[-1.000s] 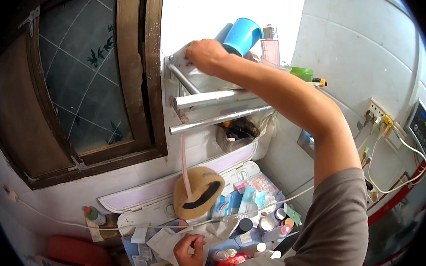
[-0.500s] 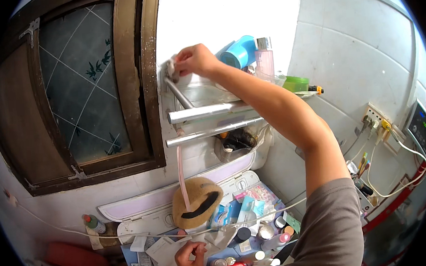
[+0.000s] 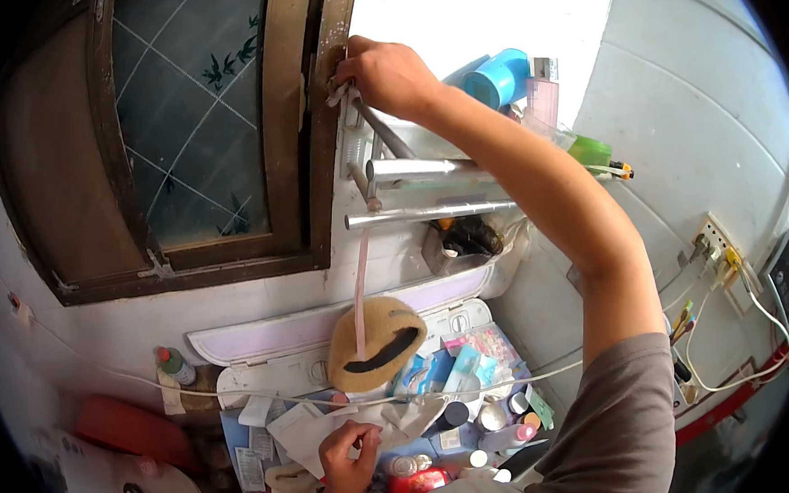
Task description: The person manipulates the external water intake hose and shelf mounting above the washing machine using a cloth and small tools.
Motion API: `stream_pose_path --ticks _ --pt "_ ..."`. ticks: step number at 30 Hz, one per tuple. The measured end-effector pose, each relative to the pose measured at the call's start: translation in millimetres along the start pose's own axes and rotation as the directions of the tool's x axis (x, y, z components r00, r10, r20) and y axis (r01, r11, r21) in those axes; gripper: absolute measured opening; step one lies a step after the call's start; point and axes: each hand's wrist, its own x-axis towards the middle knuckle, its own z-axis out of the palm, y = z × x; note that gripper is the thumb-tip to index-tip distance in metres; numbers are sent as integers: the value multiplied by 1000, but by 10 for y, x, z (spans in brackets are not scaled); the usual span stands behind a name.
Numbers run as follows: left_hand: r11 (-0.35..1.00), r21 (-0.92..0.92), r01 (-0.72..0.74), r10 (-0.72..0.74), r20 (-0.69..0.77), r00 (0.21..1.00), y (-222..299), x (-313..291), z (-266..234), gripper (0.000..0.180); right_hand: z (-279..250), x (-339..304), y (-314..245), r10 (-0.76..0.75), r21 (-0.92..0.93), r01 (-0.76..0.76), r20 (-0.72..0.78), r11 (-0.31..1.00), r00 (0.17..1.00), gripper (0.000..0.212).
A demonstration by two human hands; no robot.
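Note:
My right arm is stretched up across the metal rack. Its hand pinches a small greyish rag against the edge of the brown wooden door frame, beside the rack's wall end. The rag is mostly hidden under my fingers. Low in the view, my left hand hovers over the cluttered top with its fingers curled in and nothing visible in them. White papers lie beside it, and a tan knitted hat sits farther back, a pink strap hanging down to it.
A blue cup, a pink clear bottle and a green tub stand on the rack's shelf. A white cord runs across the cluttered top. Several jars and bottles crowd its right side. Plugs fill a wall socket.
My right hand has moved with the rag from the white wall beside the rack onto the door frame. The whole view has shifted; my left hand stays low with curled fingers.

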Motion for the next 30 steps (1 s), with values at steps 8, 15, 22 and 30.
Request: stream_pose_path --ticks 8,15,22,30 --pt "999 -36 -6 6 -8 1000 46 -98 -13 4 -51 240 -198 -45 338 22 60 941 997 26" --pt "994 -85 -68 72 42 997 109 -128 56 4 -876 -106 -361 354 827 -333 176 453 919 18" --pt "974 -221 -50 128 353 927 383 -384 480 5 -1775 -2938 -1416 694 926 -103 343 -363 633 29" --pt "903 -282 325 66 837 543 623 -1354 1765 39 -2893 -5660 -3466 814 841 -44 507 -539 -283 24"
